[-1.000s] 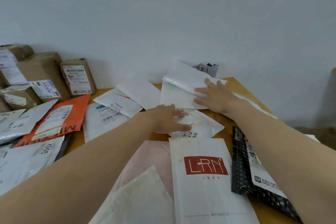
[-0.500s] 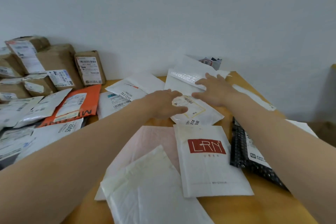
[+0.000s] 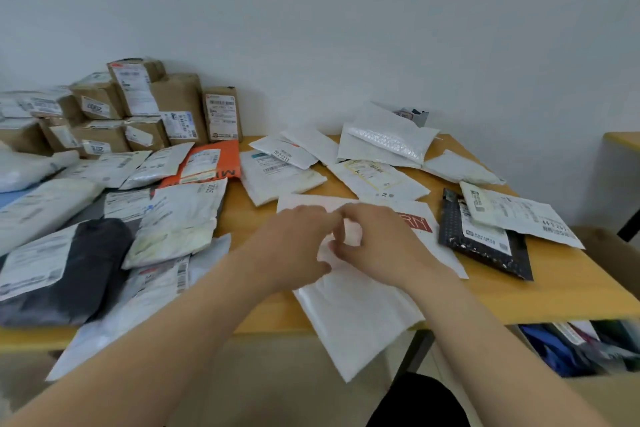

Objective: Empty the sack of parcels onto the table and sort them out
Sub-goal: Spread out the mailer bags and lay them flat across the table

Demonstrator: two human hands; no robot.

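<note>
Both blurred, left hand (image 3: 294, 246), right hand (image 3: 379, 246), white mailer (image 3: 356, 319) partly covered

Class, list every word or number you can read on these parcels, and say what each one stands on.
"RN": white on red, on the white mailer; the rest is hidden by the right hand.
"MI": upside down, on the orange mailer.
"2005": sideways, on the white bag.
Everything else: too small or blurred to read.

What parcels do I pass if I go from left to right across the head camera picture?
Stacked brown boxes → orange mailer → white parcel with barcode label → shiny bubble mailer → black dotted mailer.
</note>
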